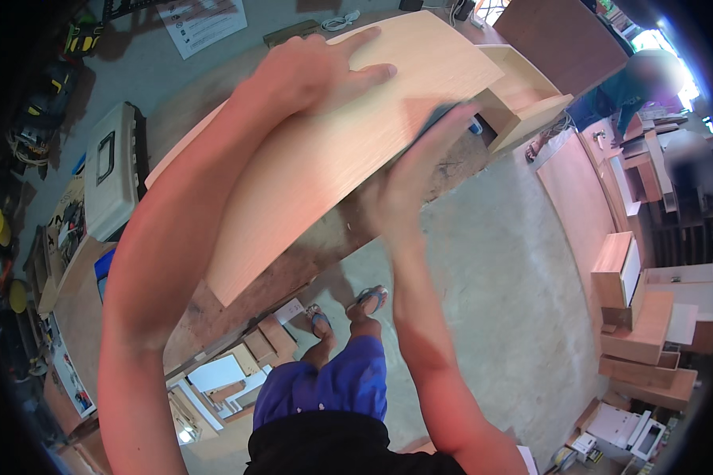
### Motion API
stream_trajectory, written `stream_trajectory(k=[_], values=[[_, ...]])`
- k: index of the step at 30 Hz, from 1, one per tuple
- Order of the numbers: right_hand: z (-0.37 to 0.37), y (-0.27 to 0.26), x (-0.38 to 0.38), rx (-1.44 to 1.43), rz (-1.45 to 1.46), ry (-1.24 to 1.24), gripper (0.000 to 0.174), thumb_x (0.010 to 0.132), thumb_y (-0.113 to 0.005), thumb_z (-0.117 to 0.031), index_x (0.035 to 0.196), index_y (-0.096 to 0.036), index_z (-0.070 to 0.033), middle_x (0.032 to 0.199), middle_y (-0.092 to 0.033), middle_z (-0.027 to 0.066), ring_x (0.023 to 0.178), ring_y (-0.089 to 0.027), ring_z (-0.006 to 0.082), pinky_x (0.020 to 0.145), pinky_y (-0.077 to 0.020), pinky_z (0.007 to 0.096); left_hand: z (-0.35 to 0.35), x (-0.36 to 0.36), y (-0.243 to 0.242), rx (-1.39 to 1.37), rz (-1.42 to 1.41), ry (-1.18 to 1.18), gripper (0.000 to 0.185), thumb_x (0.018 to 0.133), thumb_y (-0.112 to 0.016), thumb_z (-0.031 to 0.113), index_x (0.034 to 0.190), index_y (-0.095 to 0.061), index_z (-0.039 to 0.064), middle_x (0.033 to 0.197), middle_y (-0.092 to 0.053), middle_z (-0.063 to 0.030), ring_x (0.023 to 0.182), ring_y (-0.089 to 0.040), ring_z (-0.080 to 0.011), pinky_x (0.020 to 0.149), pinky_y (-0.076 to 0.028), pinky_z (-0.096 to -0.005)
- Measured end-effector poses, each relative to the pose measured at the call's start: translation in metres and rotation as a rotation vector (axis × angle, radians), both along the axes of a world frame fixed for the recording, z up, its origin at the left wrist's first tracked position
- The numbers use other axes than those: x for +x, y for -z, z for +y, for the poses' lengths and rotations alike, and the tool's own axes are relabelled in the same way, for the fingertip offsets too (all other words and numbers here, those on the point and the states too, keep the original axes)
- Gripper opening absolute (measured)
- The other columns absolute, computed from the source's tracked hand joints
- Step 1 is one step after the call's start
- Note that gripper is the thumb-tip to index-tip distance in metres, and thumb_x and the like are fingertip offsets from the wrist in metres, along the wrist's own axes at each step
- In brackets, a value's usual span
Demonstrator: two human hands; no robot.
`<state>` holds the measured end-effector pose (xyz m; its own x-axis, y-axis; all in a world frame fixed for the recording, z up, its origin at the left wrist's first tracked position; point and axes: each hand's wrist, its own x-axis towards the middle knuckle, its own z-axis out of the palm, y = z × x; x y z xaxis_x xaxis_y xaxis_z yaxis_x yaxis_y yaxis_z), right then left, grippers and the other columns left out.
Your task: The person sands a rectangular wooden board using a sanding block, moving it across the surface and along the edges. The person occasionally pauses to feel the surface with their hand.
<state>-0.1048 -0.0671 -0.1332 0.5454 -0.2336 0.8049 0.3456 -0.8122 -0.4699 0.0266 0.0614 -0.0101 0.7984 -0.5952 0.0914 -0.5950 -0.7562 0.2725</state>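
Observation:
A long pale wooden board (pixel 344 142) lies at a slant on the workbench (pixel 237 323). My left hand (pixel 309 74) bears down on its far part, thumb and forefinger spread on the top face. The other fingers bend over by the far edge, partly hidden. Along the near edge my right hand (pixel 407 178), blurred, holds a dark sheet (pixel 437 119) that looks like sandpaper against the board. Just past it, a small blue-and-white object (pixel 476 125) shows in part. An open wooden drawer box (pixel 529 95) stands beyond the board's right end.
A grey toolbox (pixel 112 169) sits left of the board. Coiled white cable (pixel 340 22) lies behind it. Wood offcuts (pixel 267 341) fill the space under the bench's near edge. Across the concrete floor (pixel 487 285), wooden boxes (pixel 639 326) line the right side. Another person (pixel 609 104) bends at the upper right.

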Motion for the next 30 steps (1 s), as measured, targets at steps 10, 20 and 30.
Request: stream_trajectory(k=[10, 20, 30], values=[[0.072, 0.019, -0.039, -0.05, 0.066, -0.034, 0.113, 0.1, -0.073, -0.017, 0.171, 0.009, 0.013, 0.179, 0.008, 0.0408, 0.167, 0.007, 0.0599, 0.133, 0.0008, 0.0698, 0.003, 0.007, 0.01, -0.033, -0.015, 0.004, 0.09, 0.1, -0.047, 0.082, 0.173, -0.043, 0.028, 0.116, -0.076, -0.0302, 0.11, -0.074, -0.0475, 0.104, -0.055, -0.0558], [0.082, 0.014, -0.059, -0.299, 0.167, 0.028, 0.101, 0.102, -0.068, -0.012, 0.173, 0.0, 0.011, 0.179, 0.005, 0.0418, 0.161, 0.003, 0.0704, 0.131, -0.0071, 0.074, 0.0, 0.006, -0.009, 0.127, 0.083, -0.011, 0.092, 0.099, -0.041, 0.086, 0.175, -0.038, 0.033, 0.137, -0.074, -0.0252, 0.127, -0.072, -0.0425, 0.108, -0.057, -0.0529], [0.021, -0.013, -0.021, -0.14, 0.06, 0.033, 0.097, 0.096, -0.063, -0.002, 0.173, -0.005, 0.011, 0.179, -0.004, 0.0401, 0.166, -0.003, 0.0614, 0.131, -0.004, 0.0751, 0.003, 0.006, -0.002, 0.066, 0.073, -0.01, 0.09, 0.1, -0.042, 0.084, 0.175, -0.035, 0.036, 0.141, -0.071, -0.0263, 0.13, -0.069, -0.0447, 0.11, -0.054, -0.0533]])
